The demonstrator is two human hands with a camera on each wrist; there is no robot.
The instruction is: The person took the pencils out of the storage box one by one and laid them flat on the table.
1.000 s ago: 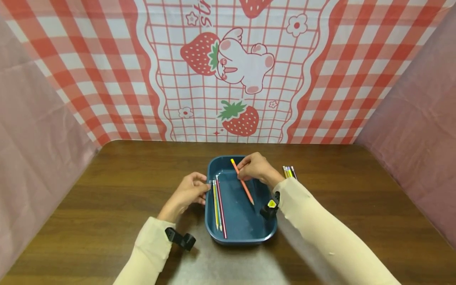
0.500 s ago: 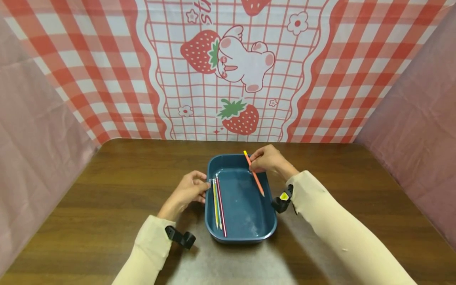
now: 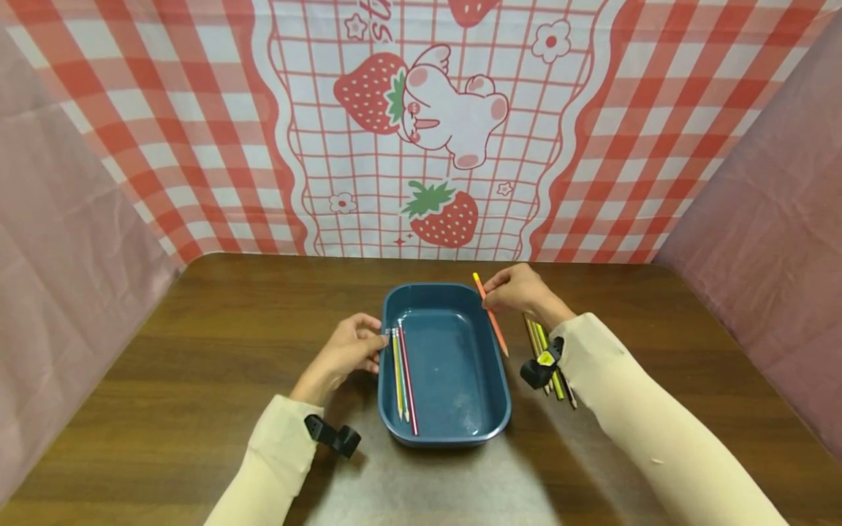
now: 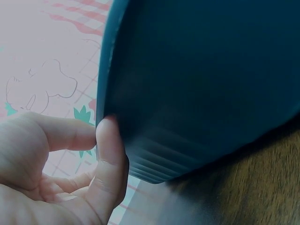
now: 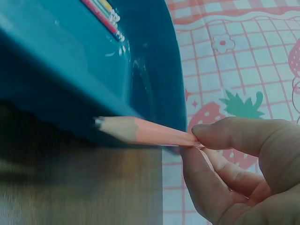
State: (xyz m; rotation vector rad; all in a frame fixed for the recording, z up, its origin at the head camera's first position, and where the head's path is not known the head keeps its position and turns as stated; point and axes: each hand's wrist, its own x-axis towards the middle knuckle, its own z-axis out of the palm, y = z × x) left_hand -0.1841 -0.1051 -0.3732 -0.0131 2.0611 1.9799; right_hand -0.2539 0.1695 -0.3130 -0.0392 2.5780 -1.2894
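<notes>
A dark blue plastic bin [image 3: 450,376] stands at the middle of the table. Its left rim is pinched between the thumb and fingers of my left hand [image 3: 345,352], and the left wrist view shows thumb and finger on either side of the bin wall [image 4: 201,84]. My right hand [image 3: 521,292] holds an orange pencil [image 3: 497,330] with a yellow end up and the tip down, over the bin's right edge. In the right wrist view, thumb and fingers pinch the pencil [image 5: 159,133] behind its sharpened tip. Several pencils [image 3: 406,383] lie along the bin's left side.
More pencils [image 3: 541,337] lie bunched on the wooden table [image 3: 250,321] right of the bin, partly hidden under my right wrist. A checked strawberry-print cloth [image 3: 441,131] hangs behind the table. Pink cloth [image 3: 763,241] closes off both sides.
My right hand has moved the orange pencil rightward from over the bin's inside to its right edge. My left hand stays at the rim. The pencils on the right show more now.
</notes>
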